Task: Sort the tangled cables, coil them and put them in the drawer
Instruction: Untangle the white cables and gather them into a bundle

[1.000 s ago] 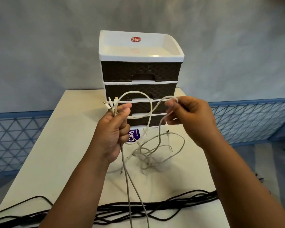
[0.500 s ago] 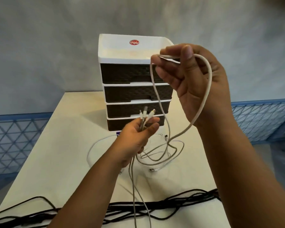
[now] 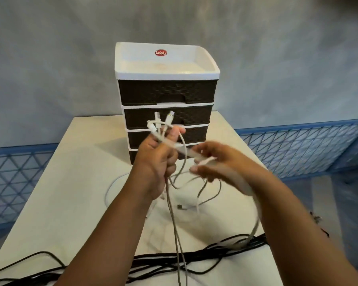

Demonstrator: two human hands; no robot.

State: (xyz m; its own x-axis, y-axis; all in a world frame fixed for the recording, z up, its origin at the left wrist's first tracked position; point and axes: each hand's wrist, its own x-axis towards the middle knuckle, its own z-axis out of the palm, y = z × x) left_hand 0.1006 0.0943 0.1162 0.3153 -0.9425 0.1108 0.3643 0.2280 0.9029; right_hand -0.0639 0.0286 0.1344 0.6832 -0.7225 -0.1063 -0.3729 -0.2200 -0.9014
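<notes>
Dangling in pale loops, white cables [image 3: 175, 213] stay bunched in left hand [image 3: 157, 159]; blurred right hand [image 3: 213, 164] grips one strand.

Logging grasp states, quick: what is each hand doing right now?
Left hand: grips the white cables just below their plugs.
Right hand: blurred, holds a white cable loop.
</notes>
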